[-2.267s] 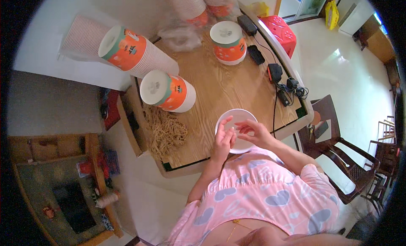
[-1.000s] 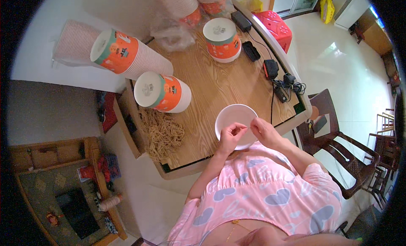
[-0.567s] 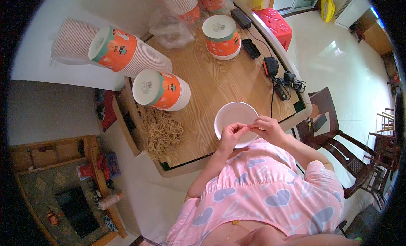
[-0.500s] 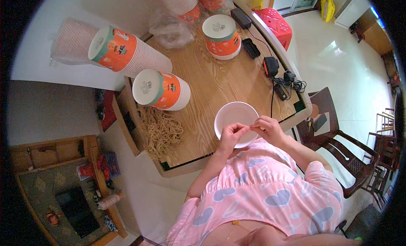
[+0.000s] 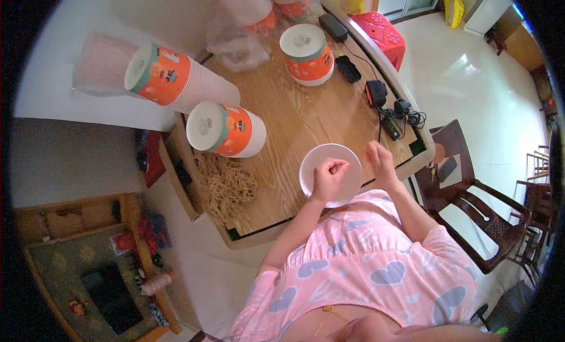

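Note:
A white round bowl (image 5: 344, 195) lies near the front edge of the table, its pale inside facing up. Over the bowl, my left hand (image 5: 328, 178) is closed, thumb and fingers pressed together; whatever they hold is too small to make out. Just right of the bowl's rim, my right hand (image 5: 382, 165) is raised, its fingers smeared by motion. A tangled heap of tan fibre strands (image 5: 226, 186) lies at the table's left, touching neither hand. Behind it, a stack of orange and green paper bowls (image 5: 238, 130) rests on its side.
A longer paper-bowl stack (image 5: 170, 77) lies farther left, and a shorter one (image 5: 307, 59) stands at the back. Black adapters and cables (image 5: 400, 115) line the wooden tabletop's (image 5: 282, 142) right edge. A dark chair (image 5: 465, 183) and a red stool (image 5: 382, 36) stand beyond.
My hands were together over the bowl, fingertips meeting. Now they are apart: the right has moved up and to the right, the left slightly up over the bowl.

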Demonstrator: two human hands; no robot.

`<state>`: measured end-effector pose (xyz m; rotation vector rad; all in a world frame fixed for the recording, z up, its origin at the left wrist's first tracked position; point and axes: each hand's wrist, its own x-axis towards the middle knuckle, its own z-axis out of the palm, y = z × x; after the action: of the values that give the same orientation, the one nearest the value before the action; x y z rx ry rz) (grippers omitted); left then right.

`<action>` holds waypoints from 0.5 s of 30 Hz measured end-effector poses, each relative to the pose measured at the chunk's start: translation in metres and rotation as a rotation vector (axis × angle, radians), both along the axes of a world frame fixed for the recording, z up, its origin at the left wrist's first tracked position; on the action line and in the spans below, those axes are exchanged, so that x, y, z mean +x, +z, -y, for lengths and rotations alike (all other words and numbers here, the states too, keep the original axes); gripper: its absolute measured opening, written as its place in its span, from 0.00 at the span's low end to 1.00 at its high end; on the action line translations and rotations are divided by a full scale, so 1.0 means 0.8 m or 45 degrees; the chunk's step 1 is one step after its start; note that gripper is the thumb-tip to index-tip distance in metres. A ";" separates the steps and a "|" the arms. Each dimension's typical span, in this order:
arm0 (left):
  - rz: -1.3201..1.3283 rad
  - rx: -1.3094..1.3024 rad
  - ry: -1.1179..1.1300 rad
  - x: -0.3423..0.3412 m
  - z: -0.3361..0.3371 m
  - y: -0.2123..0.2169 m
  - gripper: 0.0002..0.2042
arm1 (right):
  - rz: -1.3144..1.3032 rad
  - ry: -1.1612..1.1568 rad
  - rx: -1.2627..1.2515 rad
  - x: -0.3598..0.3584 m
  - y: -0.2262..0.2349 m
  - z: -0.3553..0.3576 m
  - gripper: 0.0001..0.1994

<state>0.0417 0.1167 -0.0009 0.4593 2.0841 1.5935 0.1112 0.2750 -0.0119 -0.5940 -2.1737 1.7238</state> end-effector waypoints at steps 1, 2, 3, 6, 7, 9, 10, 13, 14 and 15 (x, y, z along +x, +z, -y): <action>0.008 -0.025 0.023 -0.003 -0.003 -0.006 0.04 | 0.081 -0.110 -0.071 -0.005 -0.003 -0.006 0.11; 0.017 -0.051 0.047 -0.004 -0.006 -0.012 0.04 | 0.034 -0.146 -0.213 -0.011 -0.004 -0.007 0.09; 0.017 -0.051 0.044 -0.004 -0.007 -0.017 0.04 | 0.034 -0.149 -0.214 -0.013 -0.014 -0.008 0.09; 0.064 -0.056 0.048 -0.003 -0.012 -0.026 0.04 | 0.047 -0.059 -0.437 -0.010 -0.031 -0.005 0.08; 0.041 -0.080 0.059 -0.003 -0.012 -0.030 0.04 | 0.042 -0.063 -0.439 -0.008 -0.033 -0.004 0.08; 0.015 -0.105 0.067 -0.003 -0.013 -0.037 0.04 | 0.135 0.019 -0.373 -0.004 -0.039 -0.004 0.08; -0.022 -0.115 0.072 -0.004 -0.013 -0.038 0.04 | 0.138 0.017 -0.374 -0.005 -0.036 -0.004 0.08; -0.108 -0.124 0.072 -0.005 -0.016 -0.038 0.04 | 0.175 0.053 -0.416 -0.005 -0.031 -0.003 0.08; -0.158 -0.122 0.066 -0.005 -0.018 -0.037 0.04 | 0.169 0.056 -0.446 -0.005 -0.032 -0.003 0.08; -0.157 -0.122 0.064 -0.005 -0.018 -0.036 0.04 | 0.162 0.059 -0.475 -0.004 -0.032 -0.003 0.08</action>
<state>0.0375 0.1314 -0.0295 0.4862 2.2699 1.5196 0.1077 0.2775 -0.0376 -0.7672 -1.9670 2.1930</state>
